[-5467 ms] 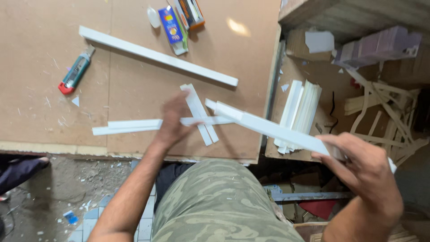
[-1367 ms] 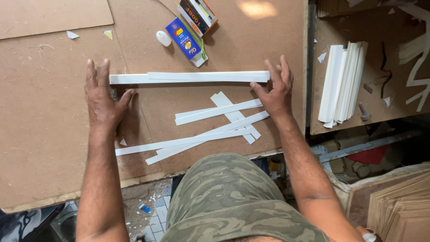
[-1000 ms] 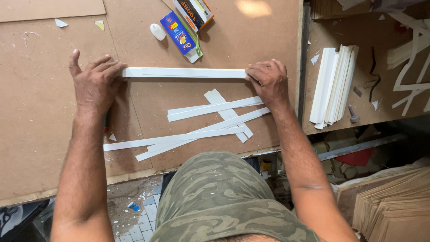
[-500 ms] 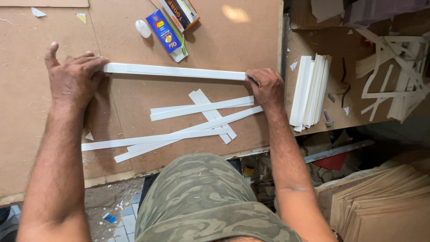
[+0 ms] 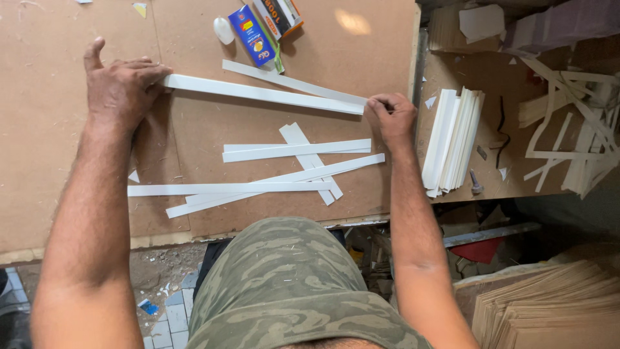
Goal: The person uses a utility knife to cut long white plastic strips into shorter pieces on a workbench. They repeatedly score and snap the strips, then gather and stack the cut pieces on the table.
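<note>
Trousers [image 5: 290,284] in camouflage fill the near edge, at 6 o'clock. Beyond them loose white strips [image 5: 271,171] lie crossed on the brown bench [image 5: 51,161]. Further out, a long white strip [image 5: 258,92] runs across the bench from 10 o'clock to 2 o'clock. The left hand [image 5: 119,84] lies flat on its left end, fingers spread, pressing rather than gripping. The right hand [image 5: 391,119] pinches the right end, grip closed on it between thumb and fingers. A second thin strip [image 5: 290,82] lies just behind it. At 3 o'clock a stack [image 5: 452,139] of white strips rests. Farthest, at 12 o'clock, blue boxes [image 5: 255,35] sit.
</note>
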Motion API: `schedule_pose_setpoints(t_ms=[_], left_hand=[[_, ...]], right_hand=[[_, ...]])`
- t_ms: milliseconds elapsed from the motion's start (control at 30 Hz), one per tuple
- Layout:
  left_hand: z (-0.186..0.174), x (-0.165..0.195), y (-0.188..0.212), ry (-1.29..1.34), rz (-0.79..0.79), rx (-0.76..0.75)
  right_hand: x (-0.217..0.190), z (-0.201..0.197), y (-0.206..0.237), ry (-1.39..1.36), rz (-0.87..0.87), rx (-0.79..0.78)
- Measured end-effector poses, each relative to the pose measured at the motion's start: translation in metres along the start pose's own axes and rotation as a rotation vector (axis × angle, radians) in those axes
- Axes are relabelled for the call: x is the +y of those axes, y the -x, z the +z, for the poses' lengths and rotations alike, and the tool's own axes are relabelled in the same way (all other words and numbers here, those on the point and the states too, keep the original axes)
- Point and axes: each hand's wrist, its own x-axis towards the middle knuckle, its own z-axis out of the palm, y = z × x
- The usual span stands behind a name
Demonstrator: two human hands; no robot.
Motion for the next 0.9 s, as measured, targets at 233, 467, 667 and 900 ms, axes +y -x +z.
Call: schedule_pose_setpoints(t_ms=[233, 467, 667, 900], left_hand=[[-0.009, 0.02, 0.011, -0.092, 0.013, 0.162], [-0.009, 0.117, 0.119, 0.39, -0.224, 0.39], [0.001, 0.146, 0.181, 0.441, -0.182, 0.149], [0.016, 0.124, 0.187, 0.429, -0.128, -0.034]], right_hand=[[0.018, -0.029, 0.056, -0.889, 0.201, -0.177], [0.026, 0.008, 0.078, -0.226, 0.417, -0.361], [0.04, 0.012, 0.08, 0.276, 0.241, -0.35], [0.035, 0.004, 0.083, 0.212, 0.404, -0.243]])
